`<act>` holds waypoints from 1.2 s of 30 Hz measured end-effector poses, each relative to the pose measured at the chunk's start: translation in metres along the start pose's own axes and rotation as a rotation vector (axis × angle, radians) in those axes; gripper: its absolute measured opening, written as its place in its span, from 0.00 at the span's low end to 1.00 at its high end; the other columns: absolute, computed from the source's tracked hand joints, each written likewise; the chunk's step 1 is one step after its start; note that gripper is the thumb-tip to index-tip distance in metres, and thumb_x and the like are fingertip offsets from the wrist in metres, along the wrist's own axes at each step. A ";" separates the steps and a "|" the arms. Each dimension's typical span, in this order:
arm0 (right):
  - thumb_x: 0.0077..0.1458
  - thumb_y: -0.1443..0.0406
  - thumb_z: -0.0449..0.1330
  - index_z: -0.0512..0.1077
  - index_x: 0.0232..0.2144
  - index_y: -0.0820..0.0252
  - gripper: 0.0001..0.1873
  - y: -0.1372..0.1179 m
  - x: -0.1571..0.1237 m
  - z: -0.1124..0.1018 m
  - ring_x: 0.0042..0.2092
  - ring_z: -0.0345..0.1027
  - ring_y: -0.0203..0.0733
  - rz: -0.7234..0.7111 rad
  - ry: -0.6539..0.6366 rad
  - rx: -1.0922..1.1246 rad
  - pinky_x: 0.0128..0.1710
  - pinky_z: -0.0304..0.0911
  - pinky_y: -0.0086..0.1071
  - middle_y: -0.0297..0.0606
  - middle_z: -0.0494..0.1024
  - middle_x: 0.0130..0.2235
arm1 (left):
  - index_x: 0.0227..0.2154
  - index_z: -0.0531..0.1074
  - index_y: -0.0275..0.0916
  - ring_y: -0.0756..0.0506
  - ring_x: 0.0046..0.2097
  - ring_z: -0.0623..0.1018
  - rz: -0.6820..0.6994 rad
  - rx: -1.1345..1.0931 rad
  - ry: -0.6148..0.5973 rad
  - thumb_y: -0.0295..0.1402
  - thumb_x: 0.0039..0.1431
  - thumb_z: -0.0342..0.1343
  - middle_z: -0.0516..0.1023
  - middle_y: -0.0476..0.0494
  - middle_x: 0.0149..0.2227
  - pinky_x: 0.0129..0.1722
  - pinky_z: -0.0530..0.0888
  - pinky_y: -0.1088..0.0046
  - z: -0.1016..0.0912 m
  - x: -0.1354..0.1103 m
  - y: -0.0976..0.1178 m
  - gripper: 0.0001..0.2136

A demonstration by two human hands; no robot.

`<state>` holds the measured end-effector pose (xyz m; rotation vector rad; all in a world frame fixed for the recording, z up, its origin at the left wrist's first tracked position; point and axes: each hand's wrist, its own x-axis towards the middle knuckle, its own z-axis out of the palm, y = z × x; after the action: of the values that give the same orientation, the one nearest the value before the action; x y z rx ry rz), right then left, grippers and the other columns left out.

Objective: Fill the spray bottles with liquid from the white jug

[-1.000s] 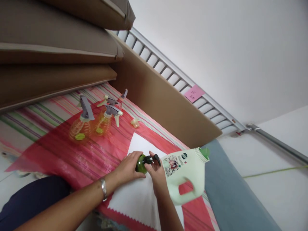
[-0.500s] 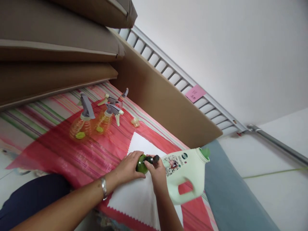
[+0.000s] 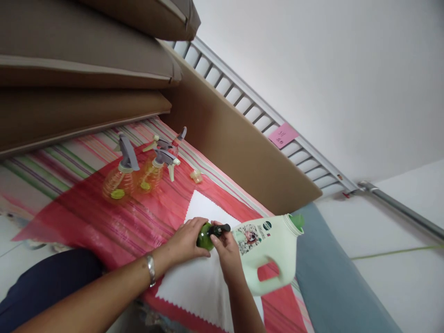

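Note:
A small green bottle (image 3: 204, 237) stands between my hands over a white cloth (image 3: 197, 289) with zigzag edges. My left hand (image 3: 190, 239) is wrapped round the bottle's body. On its top sits a black pump head (image 3: 219, 229), with the spout pointing right. My right hand (image 3: 227, 252) has its thumb and fingers closed round the collar of that pump head. Just to the right is a large pale green jug (image 3: 282, 249) with a printed label and a handle, its mouth showing bright green. My right forearm passes in front of part of it.
Several clear spray bottles (image 3: 120, 182) with grey trigger heads stand on a red sheet (image 3: 86, 222) at the left. A small pale cap (image 3: 196, 176) lies behind the cloth. A brown board (image 3: 236, 148) leans along the back, and brown cushions (image 3: 83, 55) are stacked at upper left.
The black pump head has turned slightly, so its spout points further to the right. Both hands keep their places on the bottle. The whole view has shifted a little.

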<state>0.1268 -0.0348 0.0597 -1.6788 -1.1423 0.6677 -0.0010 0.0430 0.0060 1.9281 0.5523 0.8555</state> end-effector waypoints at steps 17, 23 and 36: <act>0.48 0.59 0.59 0.71 0.40 0.60 0.17 -0.005 -0.007 0.012 0.43 0.68 0.47 -0.018 0.203 -0.198 0.45 0.61 0.39 0.39 0.76 0.39 | 0.53 0.57 0.44 0.38 0.52 0.67 0.002 0.015 0.027 0.38 0.37 0.67 0.66 0.41 0.52 0.51 0.66 0.58 0.005 -0.001 -0.004 0.38; 0.45 0.56 0.61 0.68 0.33 0.61 0.16 -0.006 -0.006 0.022 0.40 0.68 0.47 0.011 0.353 -0.273 0.42 0.61 0.39 0.41 0.75 0.35 | 0.53 0.57 0.41 0.38 0.53 0.67 -0.016 0.053 0.050 0.40 0.40 0.65 0.66 0.39 0.52 0.51 0.66 0.58 0.008 -0.003 -0.001 0.36; 0.50 0.60 0.59 0.68 0.47 0.60 0.21 0.006 -0.007 0.009 0.47 0.67 0.46 -0.007 0.122 -0.039 0.50 0.59 0.41 0.40 0.75 0.44 | 0.53 0.57 0.44 0.38 0.53 0.67 -0.024 0.040 0.033 0.37 0.36 0.67 0.66 0.41 0.52 0.51 0.66 0.57 0.005 -0.003 0.001 0.38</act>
<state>0.1190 -0.0380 0.0506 -1.7230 -1.0800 0.5336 0.0007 0.0379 0.0044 1.9430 0.6156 0.8682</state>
